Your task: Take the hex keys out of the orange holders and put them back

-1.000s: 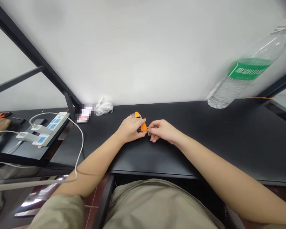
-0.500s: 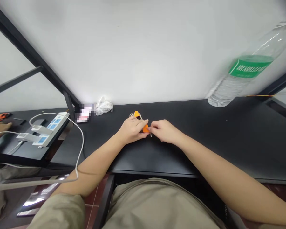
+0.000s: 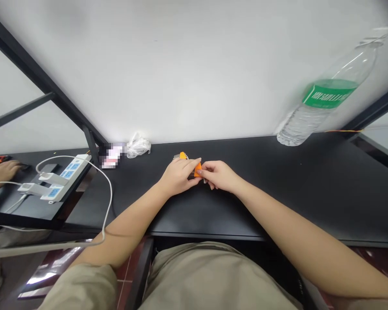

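Observation:
Over the middle of the black table, my left hand is wrapped round what looks like a hex key set with an orange plastic holder. Its other orange end and several thin metal tips show past the fingers on the far side. From the right, my right hand pinches the near orange part between thumb and fingers. A short metal end pokes out below that pinch. Most of the set's middle is covered by my left hand.
A clear bottle with a green label stands at the back right. A crumpled plastic bag lies at the back left. A white power strip with chargers and a looping cable is at left, near another person's hand.
My right thumb has moved left onto the orange part, and the right fingers now close around its end. At far left, the other person's hand has moved further into view.

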`<state>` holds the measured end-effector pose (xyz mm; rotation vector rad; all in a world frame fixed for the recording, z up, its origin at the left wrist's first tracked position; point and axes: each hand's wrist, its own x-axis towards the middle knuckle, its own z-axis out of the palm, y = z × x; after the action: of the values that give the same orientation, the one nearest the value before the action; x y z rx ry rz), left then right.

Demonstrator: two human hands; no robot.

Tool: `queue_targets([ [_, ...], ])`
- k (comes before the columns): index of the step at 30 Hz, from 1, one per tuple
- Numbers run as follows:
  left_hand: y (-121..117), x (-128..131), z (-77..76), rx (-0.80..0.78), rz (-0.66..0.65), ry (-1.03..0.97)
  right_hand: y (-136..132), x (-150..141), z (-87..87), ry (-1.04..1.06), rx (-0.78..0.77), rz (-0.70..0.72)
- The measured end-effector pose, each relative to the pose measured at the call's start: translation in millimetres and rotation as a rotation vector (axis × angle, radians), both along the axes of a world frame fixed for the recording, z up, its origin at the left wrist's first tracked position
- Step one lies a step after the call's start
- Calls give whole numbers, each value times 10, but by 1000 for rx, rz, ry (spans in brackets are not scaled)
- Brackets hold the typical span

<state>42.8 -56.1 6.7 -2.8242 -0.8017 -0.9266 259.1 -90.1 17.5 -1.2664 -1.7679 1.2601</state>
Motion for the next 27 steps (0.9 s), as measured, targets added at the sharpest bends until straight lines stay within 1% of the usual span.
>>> queue_targets([
  [3, 7, 5, 12, -6, 8, -14, 27, 15, -2, 31, -72, 6],
  [4, 15, -2, 11, -5, 15, -16, 31, 32, 7, 20, -73, 10],
  [5, 27, -17, 10, -4, 27, -16, 34, 58, 21, -12, -41, 13],
  [6, 43, -39, 11, -5, 43, -14, 35, 93, 38, -69, 35, 19],
  [8, 82, -112, 21, -15, 79, -8, 33, 178, 74, -253, 278, 52],
  [10, 132, -211, 41, -35, 111, -2, 28, 253, 94, -475, 507, 120],
  [11, 158, -263, 52, -44, 131, 0, 25, 273, 95, -583, 578, 162],
  [12, 183, -309, 62, -55, 155, 3, 21, 278, 91, -682, 617, 195],
  [15, 237, -391, 75, -99, 219, 5, -5, 204, 56, -908, 638, 226],
  [18, 245, -379, 65, -142, 229, 30, -45, 82, 21, -1010, 636, 216],
  [22, 216, -322, 45, -158, 234, 84, -67, 40, 6, -1016, 664, 203],
  [27, 189, -302, 42, -163, 225, 83, -29, 161, 47, -926, 661, 110],
])
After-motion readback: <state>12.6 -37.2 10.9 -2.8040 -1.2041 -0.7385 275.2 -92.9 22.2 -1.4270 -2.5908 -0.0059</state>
